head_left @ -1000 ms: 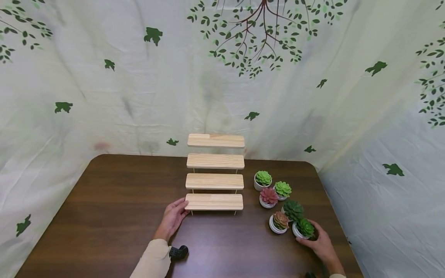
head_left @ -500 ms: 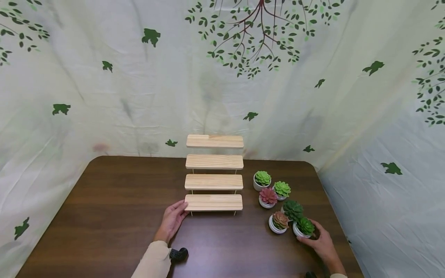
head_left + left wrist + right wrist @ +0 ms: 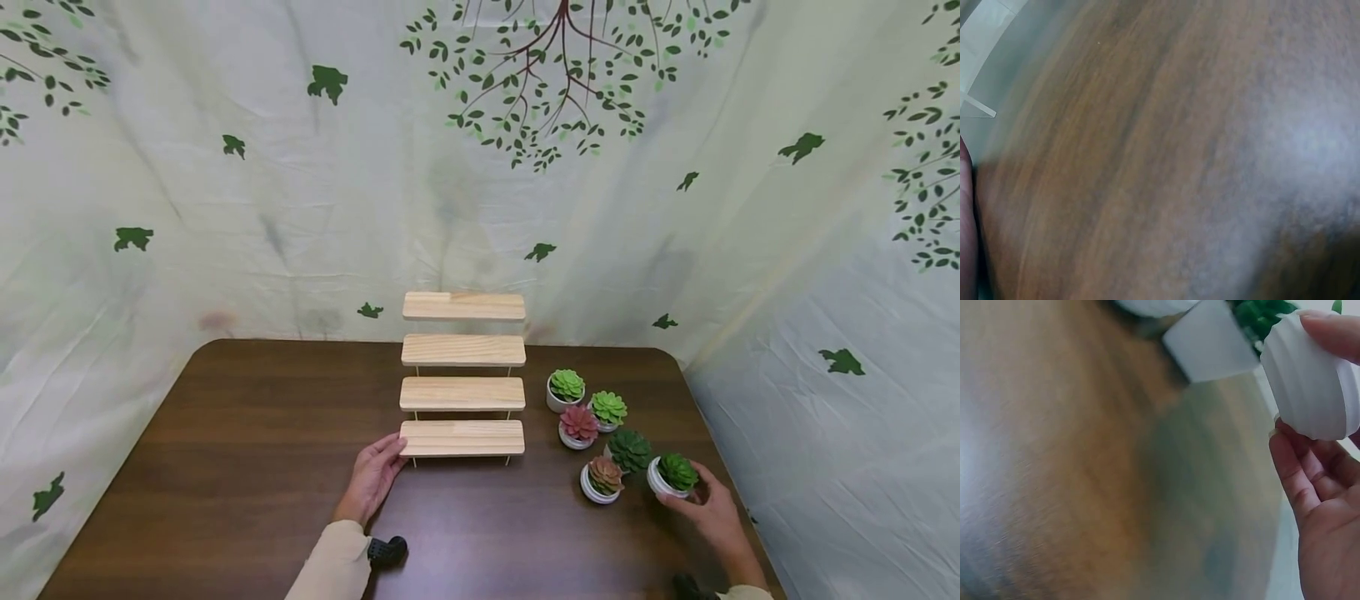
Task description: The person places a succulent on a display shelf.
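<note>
My right hand grips a small potted succulent with bright green leaves. In the right wrist view its ribbed white pot is between thumb and fingers, raised off the wood. At the table's middle stands a tiered wooden display stand with several pale planks on thin legs. My left hand pinches the left end of its lowest plank. Just left of the held pot sit a dark green succulent and a brownish one. Only a sliver of the left hand shows in the left wrist view.
Farther back on the right stand a red succulent and two light green succulents, one behind and one beside it. The dark brown table meets a leaf-printed curtain at the back and right.
My right hand has lifted the green potted succulent and moved it slightly right and back, away from the other pots. The left hand has kept its hold on the stand.
</note>
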`<state>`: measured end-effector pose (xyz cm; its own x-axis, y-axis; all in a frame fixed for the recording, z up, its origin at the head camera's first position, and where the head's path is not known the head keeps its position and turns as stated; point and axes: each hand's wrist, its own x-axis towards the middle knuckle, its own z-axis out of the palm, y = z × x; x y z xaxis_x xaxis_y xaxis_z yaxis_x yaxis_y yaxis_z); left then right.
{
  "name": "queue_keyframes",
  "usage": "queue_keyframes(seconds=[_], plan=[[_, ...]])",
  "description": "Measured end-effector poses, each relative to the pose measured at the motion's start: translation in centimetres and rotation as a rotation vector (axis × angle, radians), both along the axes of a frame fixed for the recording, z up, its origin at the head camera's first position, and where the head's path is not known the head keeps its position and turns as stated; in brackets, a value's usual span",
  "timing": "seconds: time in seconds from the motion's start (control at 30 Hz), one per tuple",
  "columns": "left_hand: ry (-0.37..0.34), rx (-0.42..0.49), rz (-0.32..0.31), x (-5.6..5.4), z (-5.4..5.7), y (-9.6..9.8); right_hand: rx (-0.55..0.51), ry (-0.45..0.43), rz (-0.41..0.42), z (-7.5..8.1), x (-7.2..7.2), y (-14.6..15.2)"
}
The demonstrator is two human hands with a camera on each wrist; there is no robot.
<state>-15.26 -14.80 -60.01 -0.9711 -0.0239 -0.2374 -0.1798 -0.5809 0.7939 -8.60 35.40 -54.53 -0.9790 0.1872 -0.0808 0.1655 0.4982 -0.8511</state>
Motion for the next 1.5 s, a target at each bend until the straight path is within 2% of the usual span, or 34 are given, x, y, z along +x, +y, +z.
queue_keyframes(seconds=[0.27, 0.43, 0.77, 0.97, 1.1, 1.27, 1.5], plan=[[-0.051, 0.012, 0.025, -0.2, 0.0, 0.2, -0.007, 0.078, 0.047, 2.3, -1.2, -0.5], [-0.043, 0.004, 0.019, -0.2, 0.1, 0.3, 0.023, 0.059, 0.079, 3.6, -2.3, -1.4], [-0.054, -0.025, 0.020, 0.0, 0.0, 0.1, 0.051, 0.102, 0.214, 6.1, -6.2, -4.8], [-0.056, -0.016, 0.022, -0.1, 0.0, 0.1, -0.025, 0.120, 0.296, 7.2, -8.4, -7.5], [-0.055, -0.020, 0.024, -0.1, 0.1, 0.2, -0.051, 0.165, 0.347, 7.6, -9.9, -9.3], [-0.052, -0.025, 0.016, 0.0, 0.1, 0.2, -0.076, 0.181, 0.361, 8.1, -11.6, -11.5], [-0.052, -0.025, 0.025, 0.0, 0.1, 0.2, -0.124, 0.156, 0.366, 9.2, -13.5, -14.3]])
